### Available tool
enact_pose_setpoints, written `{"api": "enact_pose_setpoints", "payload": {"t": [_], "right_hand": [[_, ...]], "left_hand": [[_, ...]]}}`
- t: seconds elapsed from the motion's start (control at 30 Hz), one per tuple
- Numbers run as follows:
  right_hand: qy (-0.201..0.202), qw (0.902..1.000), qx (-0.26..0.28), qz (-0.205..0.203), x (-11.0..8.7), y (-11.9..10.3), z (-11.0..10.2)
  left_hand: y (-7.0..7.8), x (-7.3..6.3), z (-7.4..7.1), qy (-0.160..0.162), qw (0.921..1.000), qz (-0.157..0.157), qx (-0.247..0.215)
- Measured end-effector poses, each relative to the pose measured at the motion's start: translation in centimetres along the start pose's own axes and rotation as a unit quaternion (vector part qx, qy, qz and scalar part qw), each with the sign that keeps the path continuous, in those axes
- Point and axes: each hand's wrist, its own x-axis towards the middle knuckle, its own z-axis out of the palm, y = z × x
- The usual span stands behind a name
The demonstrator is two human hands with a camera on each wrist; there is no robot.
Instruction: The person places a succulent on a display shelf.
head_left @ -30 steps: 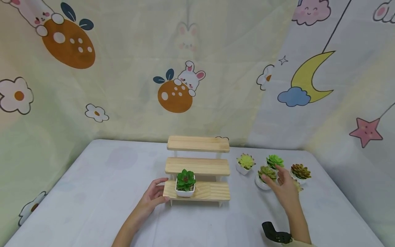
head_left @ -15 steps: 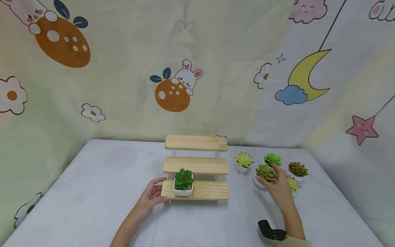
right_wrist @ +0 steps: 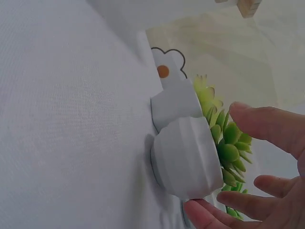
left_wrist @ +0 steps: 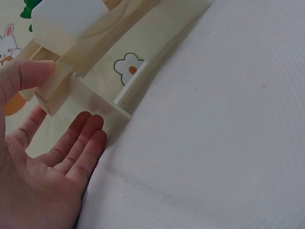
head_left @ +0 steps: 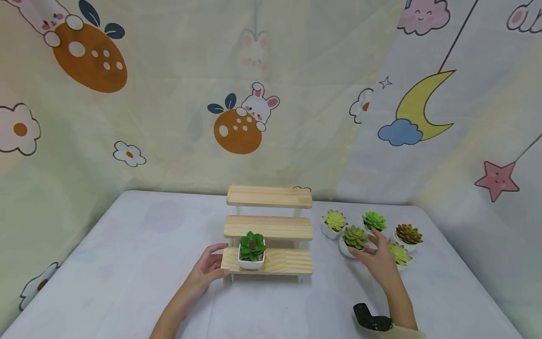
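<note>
My left hand [head_left: 208, 267] holds the left end of the lowest board of a three-tier wooden display stand [head_left: 292, 261], thumb on one side and index finger on the other. In the left wrist view the other fingers lie beside the stand's pale leg [left_wrist: 95, 98]. A dark green potted succulent [head_left: 252, 247] sits on that board. My right hand [head_left: 378, 259] is spread around an olive-green potted succulent [head_left: 354, 238] on the table. The right wrist view has a fingertip touching its white pot [right_wrist: 186, 157], with the thumb beside the leaves, not clearly pinching.
Close around the right hand stand a pale yellow-green succulent [head_left: 334, 221], a bright green one [head_left: 374, 220], a reddish-brown one [head_left: 408, 234] and a yellow-green one [head_left: 400, 254]. A white cloth covers the table [head_left: 127, 263]. A printed curtain [head_left: 169, 94] hangs behind.
The olive-green succulent has shifted left, nearer the pale yellow-green one, with my right hand moving left alongside it. My left hand keeps its hold on the stand.
</note>
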Motion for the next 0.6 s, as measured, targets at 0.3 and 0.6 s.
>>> {"api": "enact_pose_setpoints", "payload": {"t": [0.3, 0.6], "right_hand": [[-0.014, 0.9994, 0.030, -0.008, 0.5, 1.0, 0.7], [-0.020, 0.9992, 0.031, 0.016, 1.5, 1.9, 1.5]], "left_hand": [[-0.1, -0.1, 0.0, -0.012, 0.9999, 0.006, -0.007], [0.1, -0.1, 0.0, -0.003, 1.0000, 0.000, 0.000]]}}
